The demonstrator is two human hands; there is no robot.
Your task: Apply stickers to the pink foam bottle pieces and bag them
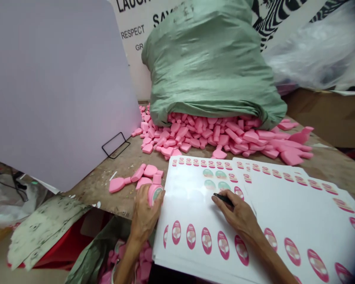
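Observation:
My left hand (146, 211) is closed around a small pink bottle (154, 183) at the table's front edge. A green oval sticker shows on that bottle's face. My right hand (238, 209) pinches a slim black tool (224, 199) whose exact kind I cannot make out. The tool's tip is over the white sticker sheet (189, 197), just below several green oval stickers (214, 178). Pink oval stickers (206, 240) run along the sheet's lower part, and small labels line its top. Several loose pink bottles (118, 184) lie just beyond my left hand.
A big green sack (207, 67) spills a heap of pink bottles (195, 134) at the back. More sticker sheets (301, 205) lie to the right. A pale upright panel (56, 86) and a black wire stand (116, 146) are at left. Below the edge, another sack (90, 252) holds pink bottles.

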